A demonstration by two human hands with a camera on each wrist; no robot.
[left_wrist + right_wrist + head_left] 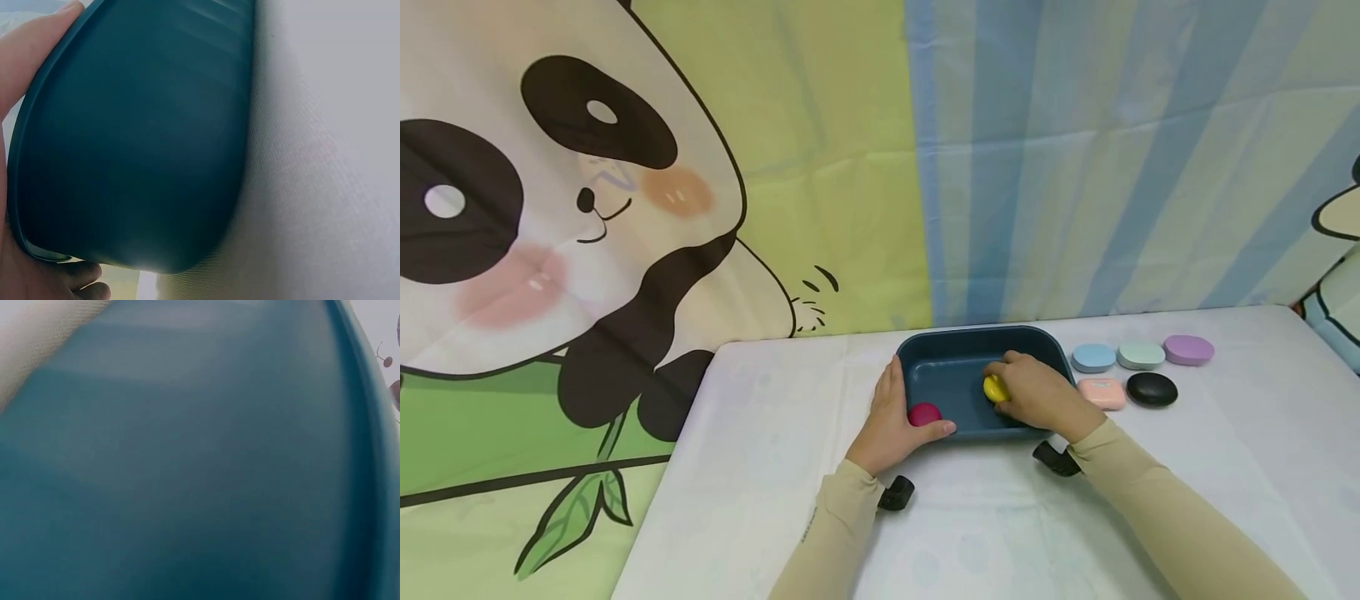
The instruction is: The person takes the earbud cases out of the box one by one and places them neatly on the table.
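A dark blue rectangular tray (951, 379) with rounded corners stands on the table. My left hand (886, 427) holds its near left corner, fingers along the left side and thumb on the front rim. From the left wrist view, the tray's outer wall (137, 137) fills much of the picture. Inside the right part of the tray, my right hand (1037, 392) grips a smooth yellow rounded object (996, 389), partly hidden by the fingers. A magenta ball-like object (924, 414) lies in the near left corner. Only the blurred tray wall (187, 456) shows large in the right wrist view.
Right of the tray lie small smooth pieces: a blue oval (1093, 357), a mint oval (1141, 356), a purple oval (1188, 350), a pink rounded square (1102, 393) and a black oval (1152, 389). Behind the white table (970, 533) hangs a printed panda cloth (835, 167).
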